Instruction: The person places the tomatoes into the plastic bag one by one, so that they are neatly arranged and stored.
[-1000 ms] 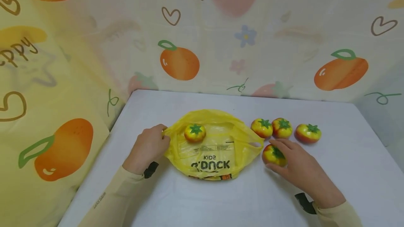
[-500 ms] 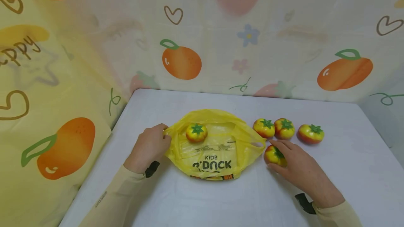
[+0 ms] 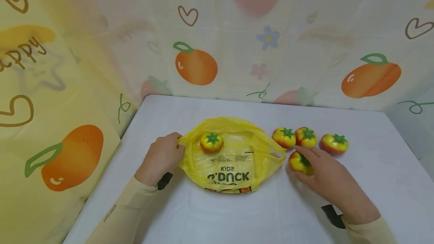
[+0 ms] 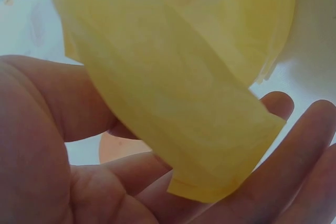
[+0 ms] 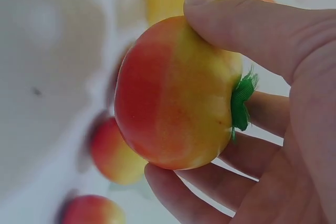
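Note:
On the left, my left hand [image 3: 162, 158] pinches the edge of a yellow plastic bag [image 3: 268, 161] by its handle. In the left wrist view the bag's handle strip [image 4: 178, 87] passes between the thumb and the fingers. The bag lies spread with its mouth open, and one red-and-yellow toy tomato [image 3: 211, 142] with a green leafy top sits inside it. To the right of the bag, my right hand [image 3: 330, 178] grips another toy tomato [image 5: 173, 98], thumb on one side and fingers on the other. My hand hides part of this tomato in the head view.
Beyond the right hand stand 3 more toy tomatoes, a left one [image 3: 283, 138], a middle one [image 3: 305, 137] and a right one [image 3: 333, 144]. All rest on a white-covered table [image 3: 217, 217]. A printed fruit-pattern cloth [image 3: 223, 29] hangs behind and at the left.
My right hand has shifted slightly right with the toy tomato, away from the bag's handle. My left hand keeps its hold on the bag.

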Action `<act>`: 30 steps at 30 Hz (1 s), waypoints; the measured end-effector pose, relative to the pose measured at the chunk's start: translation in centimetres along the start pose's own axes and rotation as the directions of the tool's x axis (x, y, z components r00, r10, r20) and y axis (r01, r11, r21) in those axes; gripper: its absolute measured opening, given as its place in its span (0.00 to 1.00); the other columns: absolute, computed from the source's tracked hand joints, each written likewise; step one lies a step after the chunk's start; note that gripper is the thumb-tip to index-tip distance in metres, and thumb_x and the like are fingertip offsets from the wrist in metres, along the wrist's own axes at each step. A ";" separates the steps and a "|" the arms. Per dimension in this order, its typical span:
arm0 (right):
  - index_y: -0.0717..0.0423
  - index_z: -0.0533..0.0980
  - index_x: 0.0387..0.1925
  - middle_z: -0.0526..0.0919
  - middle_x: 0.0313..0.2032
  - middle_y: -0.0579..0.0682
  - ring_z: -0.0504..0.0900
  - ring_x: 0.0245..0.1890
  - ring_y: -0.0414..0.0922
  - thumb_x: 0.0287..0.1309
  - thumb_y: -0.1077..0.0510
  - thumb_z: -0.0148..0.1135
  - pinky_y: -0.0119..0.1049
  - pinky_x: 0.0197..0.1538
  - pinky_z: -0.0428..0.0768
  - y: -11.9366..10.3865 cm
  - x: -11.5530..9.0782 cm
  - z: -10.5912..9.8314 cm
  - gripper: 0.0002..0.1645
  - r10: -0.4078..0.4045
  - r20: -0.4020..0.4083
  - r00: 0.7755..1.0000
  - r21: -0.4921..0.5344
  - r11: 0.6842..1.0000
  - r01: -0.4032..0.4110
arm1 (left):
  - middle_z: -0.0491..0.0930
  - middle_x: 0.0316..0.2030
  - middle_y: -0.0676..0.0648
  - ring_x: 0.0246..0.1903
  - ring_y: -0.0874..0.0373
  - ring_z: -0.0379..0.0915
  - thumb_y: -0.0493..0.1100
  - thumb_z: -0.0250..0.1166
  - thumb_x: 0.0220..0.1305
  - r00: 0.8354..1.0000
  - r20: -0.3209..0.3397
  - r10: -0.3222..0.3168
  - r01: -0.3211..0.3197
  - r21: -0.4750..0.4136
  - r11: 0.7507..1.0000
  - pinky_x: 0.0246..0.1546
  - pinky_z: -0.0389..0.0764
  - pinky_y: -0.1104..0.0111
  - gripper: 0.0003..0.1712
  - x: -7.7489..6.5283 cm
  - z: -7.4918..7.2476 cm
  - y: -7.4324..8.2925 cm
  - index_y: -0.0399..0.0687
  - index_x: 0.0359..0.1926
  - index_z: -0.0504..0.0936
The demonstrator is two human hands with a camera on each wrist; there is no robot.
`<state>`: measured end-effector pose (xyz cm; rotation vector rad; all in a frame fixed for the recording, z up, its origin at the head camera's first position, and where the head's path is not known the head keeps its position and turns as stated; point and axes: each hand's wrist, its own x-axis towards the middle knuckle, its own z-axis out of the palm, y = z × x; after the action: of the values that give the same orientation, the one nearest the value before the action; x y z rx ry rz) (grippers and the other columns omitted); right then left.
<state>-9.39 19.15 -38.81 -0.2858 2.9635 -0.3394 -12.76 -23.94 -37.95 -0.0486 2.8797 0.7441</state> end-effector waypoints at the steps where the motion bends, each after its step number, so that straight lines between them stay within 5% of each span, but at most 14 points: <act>1: 0.49 0.73 0.75 0.79 0.69 0.62 0.78 0.66 0.66 0.59 0.39 0.79 0.72 0.60 0.81 -0.1 0.0 -0.4 0.47 -0.016 -0.017 1.000 -0.006 1.000 0.016 | 0.87 0.38 0.41 0.24 0.52 0.75 0.42 0.54 0.73 1.000 0.000 0.000 0.000 0.000 1.000 0.26 0.75 0.65 0.22 0.0 0.0 0.0 0.36 0.61 0.82; 7: 0.53 0.74 0.74 0.80 0.68 0.63 0.80 0.65 0.66 0.61 0.40 0.78 0.71 0.58 0.82 -0.8 0.4 -2.4 0.45 -0.106 -0.123 0.987 -0.032 0.994 0.102 | 0.83 0.31 0.44 0.23 0.52 0.74 0.42 0.55 0.73 1.000 -0.003 0.003 -0.003 0.002 1.000 0.25 0.74 0.65 0.19 0.0 0.0 -0.1 0.37 0.57 0.83; 17: 0.54 0.72 0.75 0.80 0.68 0.59 0.80 0.66 0.62 0.63 0.43 0.78 0.64 0.65 0.81 -4.4 3.0 -4.5 0.45 -0.205 -0.118 0.972 -0.026 0.979 0.203 | 0.81 0.30 0.45 0.23 0.52 0.74 0.42 0.55 0.73 1.000 0.005 0.002 -0.002 -0.006 1.000 0.26 0.73 0.66 0.19 -0.1 0.1 0.1 0.38 0.56 0.83; 30: 0.50 0.71 0.77 0.79 0.70 0.55 0.80 0.68 0.57 0.65 0.40 0.75 0.60 0.70 0.80 -9.5 7.4 -2.8 0.45 -0.253 -0.038 0.967 0.052 0.966 0.254 | 0.80 0.28 0.45 0.23 0.52 0.73 0.41 0.55 0.72 1.000 -0.004 -0.005 0.005 -0.014 1.000 0.26 0.73 0.66 0.18 -0.1 0.2 0.3 0.37 0.54 0.83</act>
<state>-15.42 9.18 -34.80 -0.6618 2.9433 -0.4600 -12.63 -23.64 -37.96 -0.0585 2.8770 0.7647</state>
